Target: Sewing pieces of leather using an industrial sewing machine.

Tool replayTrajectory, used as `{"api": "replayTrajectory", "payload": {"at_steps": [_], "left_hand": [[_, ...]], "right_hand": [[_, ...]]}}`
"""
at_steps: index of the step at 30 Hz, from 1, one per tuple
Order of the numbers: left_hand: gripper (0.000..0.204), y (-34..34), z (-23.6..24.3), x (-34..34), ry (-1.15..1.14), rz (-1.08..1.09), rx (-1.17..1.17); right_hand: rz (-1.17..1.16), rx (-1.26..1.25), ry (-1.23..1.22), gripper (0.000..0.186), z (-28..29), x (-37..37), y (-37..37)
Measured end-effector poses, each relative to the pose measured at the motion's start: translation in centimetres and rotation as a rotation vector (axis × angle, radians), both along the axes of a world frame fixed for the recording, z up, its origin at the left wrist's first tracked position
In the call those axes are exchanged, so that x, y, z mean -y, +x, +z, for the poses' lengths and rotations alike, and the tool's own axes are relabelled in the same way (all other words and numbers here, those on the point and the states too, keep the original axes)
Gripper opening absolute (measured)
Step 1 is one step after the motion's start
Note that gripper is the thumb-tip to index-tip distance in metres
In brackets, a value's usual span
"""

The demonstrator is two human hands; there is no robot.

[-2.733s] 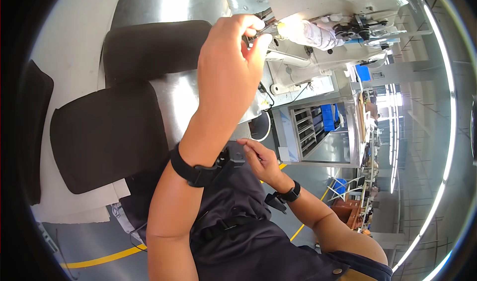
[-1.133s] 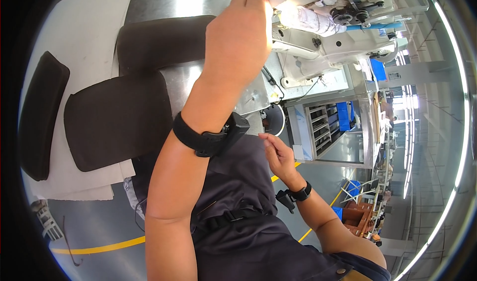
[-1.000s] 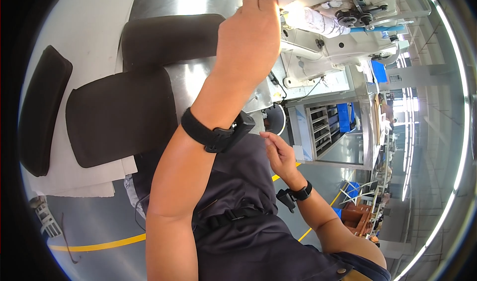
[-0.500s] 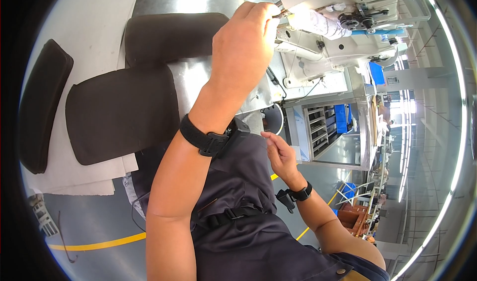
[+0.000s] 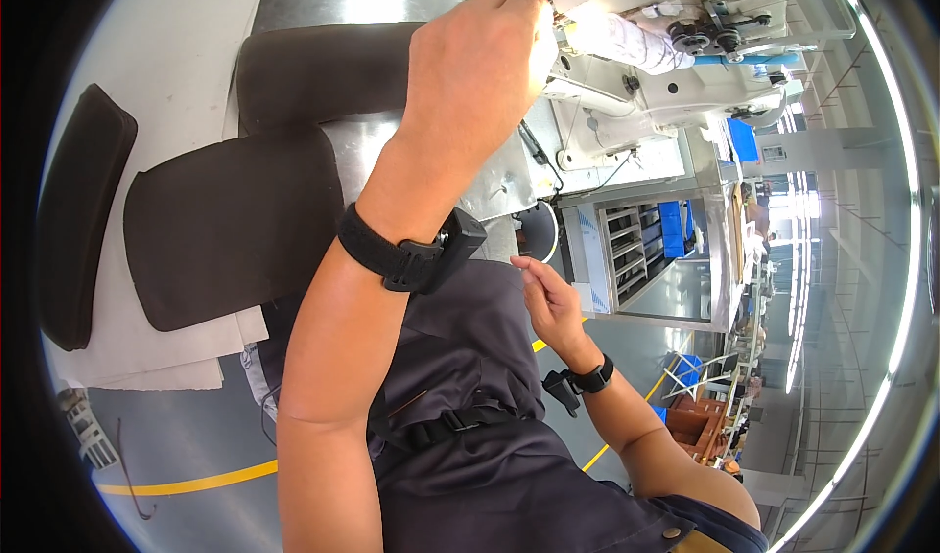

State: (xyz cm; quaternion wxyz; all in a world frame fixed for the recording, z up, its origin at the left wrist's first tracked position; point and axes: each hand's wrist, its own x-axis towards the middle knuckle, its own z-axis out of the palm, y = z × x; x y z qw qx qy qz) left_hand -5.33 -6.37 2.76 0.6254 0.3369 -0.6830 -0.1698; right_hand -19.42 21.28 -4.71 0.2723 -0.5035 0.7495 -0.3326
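At the top centre, my left hand (image 5: 480, 64) is closed with its back toward me, its fingertips beside the small parts at the end of a white sewing machine (image 5: 592, 98). What those fingers grip is hidden. A bright light glows by a white-wrapped tube (image 5: 641, 46) just right of them. Under the hand lies a dark padded piece (image 5: 323, 73), partly covered by it, on a shiny metal work surface (image 5: 367, 157). My right hand (image 5: 551, 303) hangs in front of my dark apron (image 5: 470, 308), fingers curled, thumb against the forefinger; nothing shows in it.
Another dark piece (image 5: 235, 230) and a narrower, curved one (image 5: 88, 220) lie on white sheets (image 5: 186, 54) at left. Right of my right hand stands a metal cabinet (image 5: 627, 259) with a blue bin (image 5: 672, 230). Yellow lines (image 5: 201, 480) mark the grey floor.
My left hand and forearm have shifted slightly left, the hand rising a little at the machine. The dark piece beneath has slid slightly left. My right hand is almost unchanged.
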Motion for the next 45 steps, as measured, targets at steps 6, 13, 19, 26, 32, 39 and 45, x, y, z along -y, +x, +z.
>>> {"api": "replayTrajectory", "payload": {"at_steps": [6, 13, 19, 26, 32, 39, 45], "left_hand": [[0.014, -0.1, 0.2, 0.1, 0.088, -0.055, -0.055], [0.014, 1.0, -0.3, -0.3, 0.257, -0.124, -0.256], [0.018, 0.0, -0.6, -0.5, 0.236, -0.15, -0.239], [0.014, -0.4, -0.1, 0.0, 0.096, -0.047, -0.11], [0.015, -0.7, 0.2, 0.0, 0.031, 0.024, -0.043], [0.014, 0.2, -0.5, -0.6, 0.052, -0.026, 0.004], [0.01, 1.2, -2.2, -3.0, 0.239, -0.185, -0.207]], "right_hand": [[0.0, -0.008, -0.009, 0.025, -0.1, 0.2, 0.1], [-0.023, 0.024, 0.003, 0.026, 0.0, 0.0, -0.1], [-0.005, 0.003, -0.008, 0.026, -0.1, 0.1, 0.0], [-0.019, 0.021, -0.007, 0.026, -0.3, 0.0, -0.2], [-0.016, 0.033, 0.011, 0.026, -0.4, 0.4, -0.1], [0.02, -0.039, -0.003, 0.026, 0.0, 0.7, 0.1], [0.004, -0.025, 0.009, 0.026, 0.0, 0.5, 0.0]]}}
